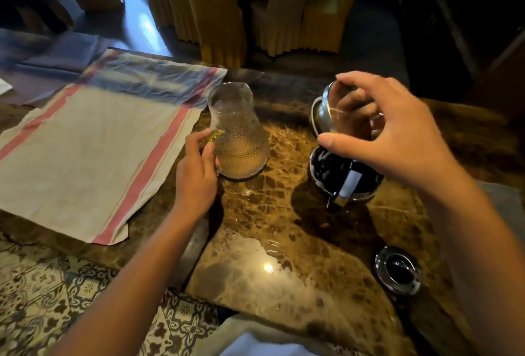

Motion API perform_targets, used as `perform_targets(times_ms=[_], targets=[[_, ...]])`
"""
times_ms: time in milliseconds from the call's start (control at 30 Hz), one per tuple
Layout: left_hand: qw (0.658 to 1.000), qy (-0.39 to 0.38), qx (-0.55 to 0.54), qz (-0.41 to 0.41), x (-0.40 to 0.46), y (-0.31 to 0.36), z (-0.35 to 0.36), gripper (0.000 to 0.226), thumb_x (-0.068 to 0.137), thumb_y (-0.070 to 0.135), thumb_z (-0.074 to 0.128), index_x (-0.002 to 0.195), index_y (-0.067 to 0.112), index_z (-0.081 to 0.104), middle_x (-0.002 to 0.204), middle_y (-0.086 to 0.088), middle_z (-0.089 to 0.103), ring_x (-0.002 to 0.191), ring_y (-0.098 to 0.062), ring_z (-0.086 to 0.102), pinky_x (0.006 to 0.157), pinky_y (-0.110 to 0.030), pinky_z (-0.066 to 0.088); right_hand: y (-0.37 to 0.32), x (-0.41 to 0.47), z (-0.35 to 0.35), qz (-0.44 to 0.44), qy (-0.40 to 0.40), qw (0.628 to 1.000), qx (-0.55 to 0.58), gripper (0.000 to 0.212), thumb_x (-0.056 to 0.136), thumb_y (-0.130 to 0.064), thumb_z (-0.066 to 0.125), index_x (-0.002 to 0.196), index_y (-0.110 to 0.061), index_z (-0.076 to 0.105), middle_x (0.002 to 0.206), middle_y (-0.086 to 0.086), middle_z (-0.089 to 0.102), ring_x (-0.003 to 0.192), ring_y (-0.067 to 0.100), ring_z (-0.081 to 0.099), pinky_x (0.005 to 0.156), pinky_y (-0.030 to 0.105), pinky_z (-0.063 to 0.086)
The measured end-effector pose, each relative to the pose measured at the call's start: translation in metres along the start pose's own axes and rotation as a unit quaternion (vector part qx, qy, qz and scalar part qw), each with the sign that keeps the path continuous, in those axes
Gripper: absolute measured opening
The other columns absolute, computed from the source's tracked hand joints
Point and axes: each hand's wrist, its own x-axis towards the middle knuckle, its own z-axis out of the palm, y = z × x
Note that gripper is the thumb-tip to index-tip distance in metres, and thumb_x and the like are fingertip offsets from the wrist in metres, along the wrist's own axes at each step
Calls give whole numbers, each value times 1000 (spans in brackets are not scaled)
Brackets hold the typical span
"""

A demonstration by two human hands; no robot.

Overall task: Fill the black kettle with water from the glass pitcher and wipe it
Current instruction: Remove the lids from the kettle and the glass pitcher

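**Kettle Open, Pitcher in Hand**

While the black kettle sits open on the brown stone table, the right hand is just above it. Its curled fingers and thumb hold the shiny lid tilted in the air. To the left of the kettle stands the bumpy glass pitcher, upright. The left hand grips its handle. Farther left lies a white cloth with red stripes. A small round shiny piece rests near the right arm.
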Motion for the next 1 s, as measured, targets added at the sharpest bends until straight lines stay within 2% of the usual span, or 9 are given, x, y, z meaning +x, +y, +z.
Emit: perform_targets(times_ms=[100, 233, 333, 433, 533, 600, 733, 900, 1000], targets=[[1000, 24, 2, -6, -2, 3, 4, 29, 109, 25, 37, 135, 14, 46, 84, 2, 59, 73, -6, 59, 61, -25, 44, 11, -22, 2, 5, 2, 1000, -7, 90, 67, -76, 73, 146, -41, 47, 124, -12, 53, 107, 6, 57, 82, 17, 45], [999, 27, 1, -19, -6, 5, 6, 29, 109, 29, 36, 135, 18, 44, 85, 10, 56, 74, -16, 60, 67, -45, 50, 19, -60, 10, 20, 3, 1000, 13, 89, 66, -75, 73, 146, -44, 46, 127, -14, 52, 108, 4, 56, 82, 19, 45], [1000, 16, -15, -17, -8, 5, 5, 29, 109, 31, 36, 135, 21, 42, 88, 14, 56, 76, -15, 61, 69, -47, 52, 23, -90, 20, 65, 1, 998, 26, 89, 65, -75, 73, 145, -49, 44, 127, -18, 51, 112, 1, 56, 84, 20, 46], [999, -6, -31, -6, -8, 1, 1, 28, 109, 30, 35, 135, 21, 41, 82, 5, 56, 70, -15, 58, 65, -47, 50, 25, -116, 38, 113, 20, 993, 16, 89, 63, -78, 72, 143, -52, 43, 125, -22, 50, 112, -3, 55, 89, 21, 48], [999, -28, -37, 11, -5, -3, -4, 28, 109, 29, 35, 136, 20, 39, 79, -2, 57, 67, -17, 58, 62, -48, 50, 27, -137, 60, 157, 23, 987, -26, 89, 66, -78, 73, 145, -50, 42, 130, -18, 47, 114, 5, 54, 92, 26, 47], [998, -42, -35, 25, -3, -5, -8, 30, 109, 29, 35, 136, 19, 40, 80, -2, 59, 67, -15, 60, 61, -45, 51, 27, -145, 76, 182, 21, 981, -70, 89, 67, -75, 74, 146, -48, 42, 136, -14, 44, 119, 10, 52, 91, 29, 47], [995, -67, -40, 61, 2, -12, -14, 31, 109, 27, 38, 138, 16, 41, 80, 0, 62, 69, -11, 62, 58, -22, 47, 29, -156, 104, 221, 28, 967, -126, 85, 69, -75, 71, 144, -46, 44, 140, -9, 45, 123, 15, 53, 91, 38, 54], [993, -85, -58, 64, 5, -15, -17, 31, 109, 27, 39, 138, 17, 41, 81, -2, 63, 69, -12, 64, 59, -26, 49, 31, -164, 122, 272, 17, 950, -151, 84, 70, -76, 71, 144, -46, 44, 143, -8, 45, 120, 16, 56, 82, 34, 48], [992, -85, -56, 72, 5, -16, -16, 32, 109, 26, 39, 138, 14, 41, 79, 1, 62, 68, -9, 63, 57, -23, 47, 31, -167, 128, 283, 19, 946, -160, 85, 69, -78, 69, 143, -45, 44, 142, -7, 46, 119, 17, 58, 82, 36, 52]])
